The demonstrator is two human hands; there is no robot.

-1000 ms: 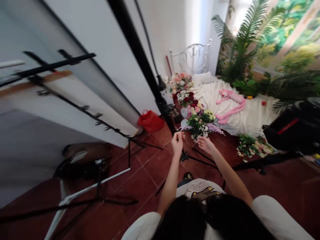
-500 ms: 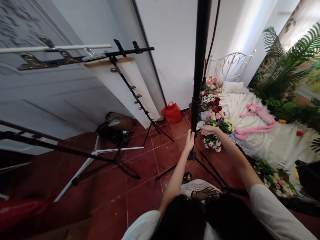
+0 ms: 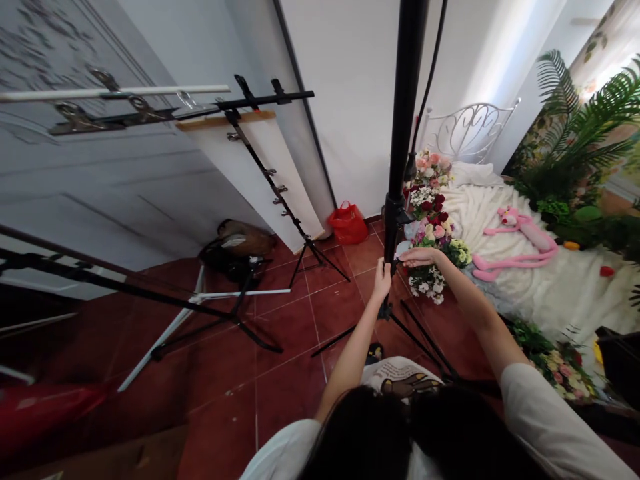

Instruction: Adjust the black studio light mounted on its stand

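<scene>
A black tripod stand [image 3: 406,113] rises upright in front of me, its legs spread on the floor tiles. My left hand [image 3: 383,280] is wrapped round the lower part of its pole. From the other side, my right hand [image 3: 419,257] reaches in and pinches a small knob on the pole at about the same height. The fingertips partly cover that knob. Higher on the pole sits a black locking collar [image 3: 395,208], which neither hand touches. A black cable [image 3: 431,67] hangs down beside the pole.
Left of me stand a backdrop stand [image 3: 253,148] with metal clips and a white stand leg [image 3: 165,340]. A red bag [image 3: 349,223] lies by the wall. To the right, flowers [image 3: 430,233] edge a white-blanketed bed [image 3: 520,287] with a pink plush toy [image 3: 530,240].
The view has shifted slightly, so the surroundings sit a little farther right. Both hands stay at the same place on the pole, the right fingers turned only slightly.
</scene>
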